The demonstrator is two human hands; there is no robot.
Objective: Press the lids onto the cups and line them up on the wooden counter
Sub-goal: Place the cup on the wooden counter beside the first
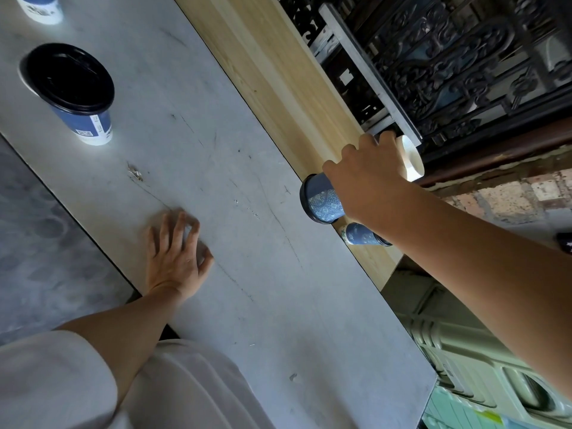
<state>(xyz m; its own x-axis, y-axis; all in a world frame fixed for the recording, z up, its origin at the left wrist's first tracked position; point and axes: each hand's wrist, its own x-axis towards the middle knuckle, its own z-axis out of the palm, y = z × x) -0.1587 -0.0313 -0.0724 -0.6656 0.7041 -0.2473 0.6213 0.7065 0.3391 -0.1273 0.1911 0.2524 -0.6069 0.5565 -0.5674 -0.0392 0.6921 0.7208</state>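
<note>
Cup (325, 202), blue-patterned and fitted with a black lid (305, 198), is clamped in the right hand (365, 178), with the fingers curled over the cup wall from above. The cup sits tilted in the view, lid end toward the grey table (216, 150), at the near edge of the wooden counter (263, 72). Whether its base touches the counter cannot be told, as the hand covers it.

A second cup (359, 233) of the same blue pattern lies just beside the first on the wooden counter, partly hidden under the right forearm.

The left hand (176, 255) rests palm-down on the grey table, fingers apart and slightly bent, holding nothing.

A lidded cup (89, 119) stands upright on the grey table, well apart from both hands. A far cup (40, 9) is cut off by the top-left edge of the view.

A dark ornate grille (464, 57) runs along the far side of the wooden counter. A white sleeve (62, 382) covers the left upper arm.
</note>
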